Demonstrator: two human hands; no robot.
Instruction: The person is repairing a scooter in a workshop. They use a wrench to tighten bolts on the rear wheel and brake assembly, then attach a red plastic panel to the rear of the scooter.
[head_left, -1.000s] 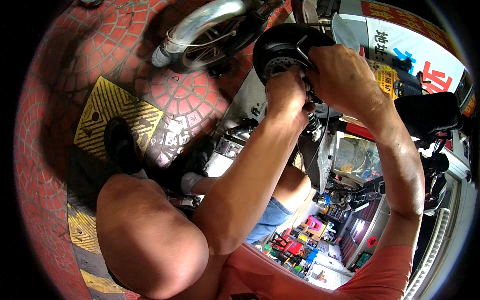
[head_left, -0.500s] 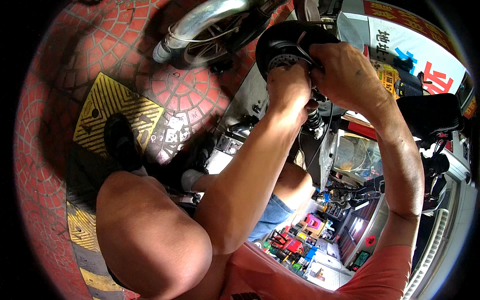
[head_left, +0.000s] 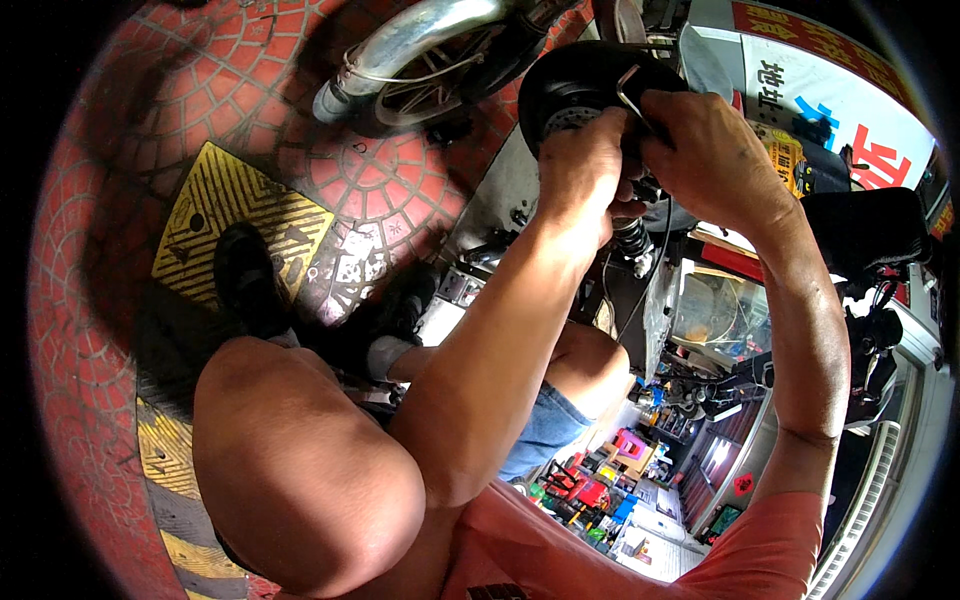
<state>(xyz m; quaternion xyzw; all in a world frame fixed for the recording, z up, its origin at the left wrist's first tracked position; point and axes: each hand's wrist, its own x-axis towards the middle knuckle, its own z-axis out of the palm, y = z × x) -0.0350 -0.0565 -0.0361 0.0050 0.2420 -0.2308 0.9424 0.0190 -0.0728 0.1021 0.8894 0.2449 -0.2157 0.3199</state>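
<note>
A bent metal key (head_left: 624, 88) is gripped in the closed right hand (head_left: 705, 140) beside a small black wheel (head_left: 555, 75), at the top of the scene. The left hand (head_left: 583, 165) is curled against the wheel's metal disc (head_left: 568, 118), though whether anything is held in it cannot be told. Lower down, a dark spring (head_left: 630, 238) is seen near a clear-sided case (head_left: 715, 310), whose contents cannot be made out.

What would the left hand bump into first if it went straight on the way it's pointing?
Most likely the black wheel, which lies just beyond the left hand. Depth is hard to judge, so they may already be touching.
</note>
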